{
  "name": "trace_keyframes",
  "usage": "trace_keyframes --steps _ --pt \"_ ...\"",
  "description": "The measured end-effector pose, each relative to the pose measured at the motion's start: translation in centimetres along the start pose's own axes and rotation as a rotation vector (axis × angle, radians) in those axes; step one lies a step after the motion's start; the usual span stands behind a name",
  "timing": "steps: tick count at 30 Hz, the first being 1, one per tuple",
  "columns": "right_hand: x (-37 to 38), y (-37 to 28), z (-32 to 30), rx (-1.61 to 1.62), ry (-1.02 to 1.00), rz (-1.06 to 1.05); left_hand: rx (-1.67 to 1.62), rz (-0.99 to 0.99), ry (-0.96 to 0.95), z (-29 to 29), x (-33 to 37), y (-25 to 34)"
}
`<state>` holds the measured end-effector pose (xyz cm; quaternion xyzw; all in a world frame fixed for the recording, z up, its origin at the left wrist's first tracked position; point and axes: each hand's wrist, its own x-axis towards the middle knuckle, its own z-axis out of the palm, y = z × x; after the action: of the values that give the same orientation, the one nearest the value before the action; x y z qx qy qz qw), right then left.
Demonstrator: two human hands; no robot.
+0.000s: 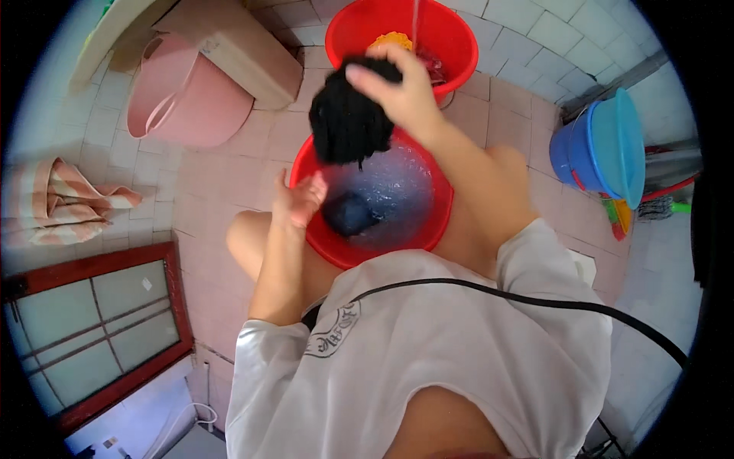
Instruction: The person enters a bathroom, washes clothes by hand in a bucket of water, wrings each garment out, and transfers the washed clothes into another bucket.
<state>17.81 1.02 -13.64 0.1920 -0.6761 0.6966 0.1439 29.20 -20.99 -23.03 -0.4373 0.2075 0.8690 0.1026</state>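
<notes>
1. The right hand (407,88) is closed on a bunched black cloth (352,118), its thumb and fingers spread over the upper part
2. That black cloth is held up over the far rim of the near red basin (440,222), hiding part of that rim
3. The left hand (300,200) is open and holds nothing, its fingers loosely curled beside the basin's left rim; whether it touches the rim, I cannot tell
4. Inside the near red basin, a dark lump (348,214) lies in cloudy bluish water (405,187), toward the left side
5. Beyond stands a far red basin (340,34), with a thin stream of water (415,17) falling into it, an orange-yellow thing (392,38) and something dark reddish (434,67) inside
6. A pink tub (218,115) stands on the tiled floor (222,187) at left, and a blue bucket (572,149) at right
</notes>
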Motion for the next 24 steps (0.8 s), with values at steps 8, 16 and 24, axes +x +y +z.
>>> trace_keyframes --steps 8,16,24 --pt "14.3 0.4 -7.0 -0.253 0.361 -0.368 1.621 0.057 -0.110 0.6 1.5 -5.3" --pt "0.2 8.7 -3.0 -0.690 -0.413 -0.211 2.578 -0.055 0.058 -4.1 7.4 -11.4" --pt "-15.5 12.5 2.0 -1.128 -1.260 0.649 2.569 0.222 0.102 -5.9 13.8 -12.7"
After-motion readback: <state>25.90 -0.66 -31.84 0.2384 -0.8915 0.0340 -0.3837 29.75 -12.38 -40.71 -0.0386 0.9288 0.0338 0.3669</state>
